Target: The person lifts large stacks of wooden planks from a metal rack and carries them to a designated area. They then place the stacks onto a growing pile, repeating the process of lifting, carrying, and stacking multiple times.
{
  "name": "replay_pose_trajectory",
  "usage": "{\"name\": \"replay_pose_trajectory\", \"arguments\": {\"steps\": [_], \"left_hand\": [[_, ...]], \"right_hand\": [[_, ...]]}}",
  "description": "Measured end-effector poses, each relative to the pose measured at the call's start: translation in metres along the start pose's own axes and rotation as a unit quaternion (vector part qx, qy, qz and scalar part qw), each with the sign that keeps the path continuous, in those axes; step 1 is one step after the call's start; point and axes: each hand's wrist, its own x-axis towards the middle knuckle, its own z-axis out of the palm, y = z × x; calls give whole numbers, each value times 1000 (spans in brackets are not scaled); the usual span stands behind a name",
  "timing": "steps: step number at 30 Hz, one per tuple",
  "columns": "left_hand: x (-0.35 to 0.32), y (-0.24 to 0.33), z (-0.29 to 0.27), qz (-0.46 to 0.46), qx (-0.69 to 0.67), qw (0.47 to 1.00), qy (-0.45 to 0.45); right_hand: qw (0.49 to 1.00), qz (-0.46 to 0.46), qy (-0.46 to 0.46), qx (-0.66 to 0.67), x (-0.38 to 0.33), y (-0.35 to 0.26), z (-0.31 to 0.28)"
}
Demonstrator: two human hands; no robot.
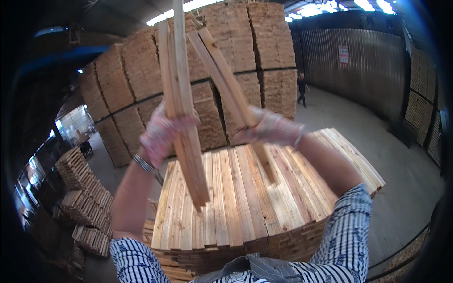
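Both my hands wear light work gloves with reddish marks and are lifted over a stack of wooden boards (226, 188). My left hand (163, 129) is closed round several long wooden boards (181, 94), held nearly upright with their lower ends above the stack's top layer. In my right hand (271, 126) are more wooden boards (226, 80), gripped near the middle and leaning up to the left. Motion smears the gloves a little. On the stack, pale and pinkish boards lie side by side, running away from me.
Tall blocks of stacked lumber (226, 37) rise just beyond. Smaller piles of short wood pieces (87, 203) stand at the left. A person in dark clothes (302, 88) walks on the concrete floor (349, 111) at the far right, near a corrugated metal wall (354, 61). More lumber stacks (420, 104) line the right side.
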Motion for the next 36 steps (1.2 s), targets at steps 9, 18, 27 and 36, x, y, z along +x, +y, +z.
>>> {"name": "replay_pose_trajectory", "arguments": {"steps": [9, 18, 27, 36], "left_hand": [[43, -22, 26, -12, 308, 951, -20], [97, -129, 57, -93, 655, 739, -126], [114, -218, 22, -116, 675, 698, -210], [147, -276, 6, -234, 690, 636, -255]], "right_hand": [[823, 221, -96, -514, -112, 106, -79], [815, 266, -205, -472, -140, 163, -58], [828, 225, -199, -473, -134, 166, -49], [780, 256, -210, -531, -141, 172, -55]]}}
